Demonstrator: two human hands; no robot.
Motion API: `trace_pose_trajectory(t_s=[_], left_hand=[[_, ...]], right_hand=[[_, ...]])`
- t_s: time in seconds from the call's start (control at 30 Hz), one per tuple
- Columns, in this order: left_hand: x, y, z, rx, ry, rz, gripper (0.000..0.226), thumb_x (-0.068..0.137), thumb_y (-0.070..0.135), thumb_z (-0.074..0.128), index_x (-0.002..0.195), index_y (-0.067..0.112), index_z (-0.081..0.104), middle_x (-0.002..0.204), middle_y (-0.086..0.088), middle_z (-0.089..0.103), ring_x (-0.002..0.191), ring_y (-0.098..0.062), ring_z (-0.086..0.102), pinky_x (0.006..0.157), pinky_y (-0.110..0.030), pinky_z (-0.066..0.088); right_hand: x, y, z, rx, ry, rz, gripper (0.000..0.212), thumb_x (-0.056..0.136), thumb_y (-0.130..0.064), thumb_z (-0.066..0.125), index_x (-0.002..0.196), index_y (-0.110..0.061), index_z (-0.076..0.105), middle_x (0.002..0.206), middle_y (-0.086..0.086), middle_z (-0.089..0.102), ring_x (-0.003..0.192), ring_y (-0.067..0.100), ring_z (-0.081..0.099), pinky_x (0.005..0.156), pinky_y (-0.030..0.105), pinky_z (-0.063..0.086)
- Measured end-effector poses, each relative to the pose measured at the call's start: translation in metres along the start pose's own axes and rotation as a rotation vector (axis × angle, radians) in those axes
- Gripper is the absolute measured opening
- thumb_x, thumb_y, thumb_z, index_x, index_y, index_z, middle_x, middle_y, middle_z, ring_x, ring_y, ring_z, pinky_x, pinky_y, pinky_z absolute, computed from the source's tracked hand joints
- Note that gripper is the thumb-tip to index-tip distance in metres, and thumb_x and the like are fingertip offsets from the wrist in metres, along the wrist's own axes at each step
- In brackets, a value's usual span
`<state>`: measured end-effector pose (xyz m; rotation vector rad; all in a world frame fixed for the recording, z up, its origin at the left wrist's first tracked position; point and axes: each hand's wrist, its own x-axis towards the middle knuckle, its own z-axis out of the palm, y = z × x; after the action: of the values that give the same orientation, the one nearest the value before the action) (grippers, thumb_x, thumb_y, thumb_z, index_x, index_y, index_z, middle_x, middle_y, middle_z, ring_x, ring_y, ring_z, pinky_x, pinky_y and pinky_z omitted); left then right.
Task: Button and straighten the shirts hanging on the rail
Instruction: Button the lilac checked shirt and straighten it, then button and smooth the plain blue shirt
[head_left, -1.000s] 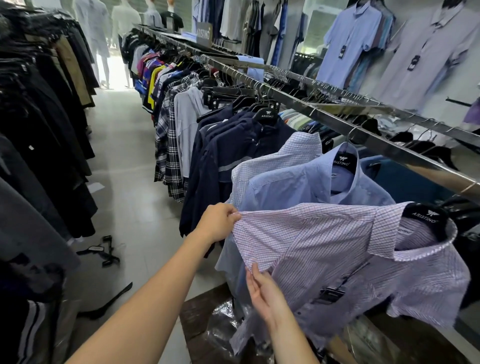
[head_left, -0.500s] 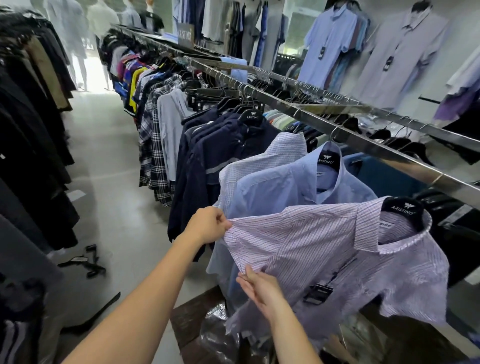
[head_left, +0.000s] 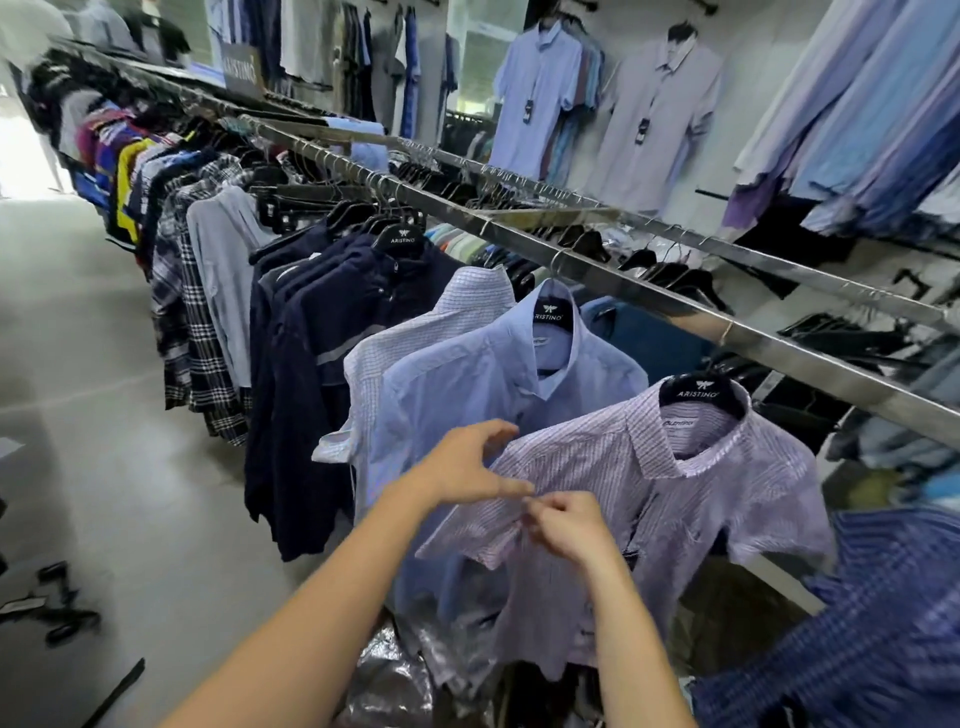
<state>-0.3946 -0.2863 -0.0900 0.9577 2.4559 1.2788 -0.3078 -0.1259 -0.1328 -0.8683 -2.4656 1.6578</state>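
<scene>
A purple fine-striped short-sleeved shirt (head_left: 701, 499) hangs on a black hanger (head_left: 698, 395) from the steel rail (head_left: 649, 296), its collar open. My right hand (head_left: 571, 525) pinches the shirt's fabric near the sleeve and front edge with curled fingers. My left hand (head_left: 462, 467) hovers just left of it, fingers loosely arched and thumb stretched toward the right hand, touching the cloth at most. Behind the purple shirt a light blue shirt (head_left: 467, 374) hangs on the same rail.
Navy garments (head_left: 322, 374) and checked shirts fill the rail further left. A dark blue striped shirt (head_left: 857, 623) hangs at lower right. Loose black hangers (head_left: 57, 608) lie on the floor at left. Crumpled plastic (head_left: 395, 670) sits below the shirts. Display shirts (head_left: 654, 114) hang on the wall.
My left hand has let go of the purple shirt's shoulder and opened. My right hand rose and now pinches the fabric by the sleeve. The view has turned right.
</scene>
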Motion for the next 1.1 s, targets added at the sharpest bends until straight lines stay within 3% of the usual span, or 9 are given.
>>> trace_pose_trajectory(t_s=[0.17, 0.3, 0.4, 0.5, 0.63, 0.77, 0.87, 0.97, 1.1], left_hand=[[0.022, 0.026, 0.019, 0.013, -0.027, 0.135, 0.07, 0.071, 0.03, 0.087, 0.134, 0.022, 0.058, 0.13, 0.008, 0.064, 0.12, -0.005, 0.058, 0.106, -0.028, 0.046], [0.035, 0.044, 0.028, -0.105, -0.2, 0.207, 0.067, 0.067, 0.006, 0.075, 0.13, 0.026, 0.062, 0.126, 0.01, 0.067, 0.119, -0.001, 0.059, 0.105, -0.032, 0.047], [0.041, 0.053, 0.032, -0.269, -0.338, 0.199, 0.062, 0.066, -0.004, 0.066, 0.125, 0.017, 0.066, 0.128, 0.0, 0.067, 0.118, -0.008, 0.058, 0.101, -0.035, 0.046], [0.04, 0.059, 0.035, -0.329, -0.431, 0.166, 0.072, 0.072, -0.013, 0.062, 0.133, 0.024, 0.062, 0.131, 0.013, 0.065, 0.125, -0.005, 0.055, 0.1, -0.028, 0.046], [0.036, 0.063, 0.047, -0.421, -0.513, 0.145, 0.069, 0.074, -0.016, 0.06, 0.132, 0.022, 0.063, 0.13, 0.011, 0.066, 0.125, -0.007, 0.056, 0.101, -0.03, 0.047], [0.025, 0.079, 0.061, -0.47, -0.607, 0.159, 0.054, 0.075, -0.018, 0.058, 0.111, 0.022, 0.068, 0.11, 0.018, 0.07, 0.109, 0.0, 0.06, 0.093, -0.024, 0.044], [0.023, 0.085, 0.069, -0.477, -0.686, 0.198, 0.058, 0.074, -0.005, 0.064, 0.126, 0.021, 0.063, 0.126, 0.012, 0.067, 0.12, -0.007, 0.058, 0.1, -0.033, 0.046], [0.024, 0.082, 0.068, -0.498, -0.782, 0.091, 0.078, 0.082, 0.008, 0.075, 0.146, 0.038, 0.042, 0.136, 0.007, 0.062, 0.113, -0.007, 0.061, 0.096, -0.033, 0.049], [0.03, 0.075, 0.066, -0.599, -0.672, -0.01, 0.07, 0.089, 0.016, 0.073, 0.144, 0.043, 0.04, 0.132, 0.01, 0.065, 0.117, -0.011, 0.065, 0.106, -0.039, 0.048]], right_hand=[[-0.03, -0.037, -0.056, -0.047, 0.236, -0.197, 0.016, 0.083, -0.025, 0.073, 0.066, -0.023, 0.075, 0.071, -0.002, 0.076, 0.073, 0.019, 0.073, 0.076, 0.036, 0.057], [-0.051, -0.071, -0.079, 0.212, 0.159, -0.303, 0.005, 0.093, -0.018, 0.069, 0.096, -0.019, 0.073, 0.093, 0.008, 0.077, 0.081, 0.016, 0.073, 0.07, 0.025, 0.057], [-0.056, -0.09, -0.082, 0.354, 0.076, -0.306, 0.044, 0.097, -0.014, 0.065, 0.139, -0.01, 0.053, 0.132, 0.003, 0.064, 0.115, 0.012, 0.063, 0.094, 0.024, 0.054], [-0.052, -0.101, -0.08, 0.27, 0.111, -0.289, 0.074, 0.097, -0.029, 0.064, 0.158, -0.013, 0.025, 0.162, 0.0, 0.032, 0.147, 0.013, 0.034, 0.116, 0.029, 0.032], [-0.04, -0.113, -0.076, 0.212, 0.272, -0.223, 0.092, 0.094, -0.039, 0.064, 0.162, -0.016, 0.006, 0.169, -0.001, 0.004, 0.154, 0.016, 0.013, 0.115, 0.03, 0.023], [-0.033, -0.115, -0.076, 0.237, 0.485, -0.118, 0.093, 0.093, -0.033, 0.061, 0.162, -0.018, 0.0, 0.167, 0.0, -0.021, 0.156, 0.02, -0.001, 0.119, 0.034, 0.02], [-0.032, -0.11, -0.086, 0.268, 0.58, -0.095, 0.095, 0.092, -0.031, 0.061, 0.161, -0.021, -0.004, 0.166, -0.001, -0.022, 0.156, 0.02, 0.001, 0.119, 0.033, 0.02], [-0.036, -0.097, -0.103, 0.222, 0.699, -0.068, 0.097, 0.091, -0.032, 0.063, 0.161, -0.021, -0.004, 0.168, 0.0, -0.017, 0.155, 0.021, 0.003, 0.12, 0.036, 0.02], [-0.05, -0.071, -0.127, 0.128, 0.859, -0.009, 0.099, 0.088, -0.035, 0.064, 0.161, -0.02, -0.002, 0.169, 0.0, -0.006, 0.155, 0.023, 0.007, 0.121, 0.042, 0.02]])
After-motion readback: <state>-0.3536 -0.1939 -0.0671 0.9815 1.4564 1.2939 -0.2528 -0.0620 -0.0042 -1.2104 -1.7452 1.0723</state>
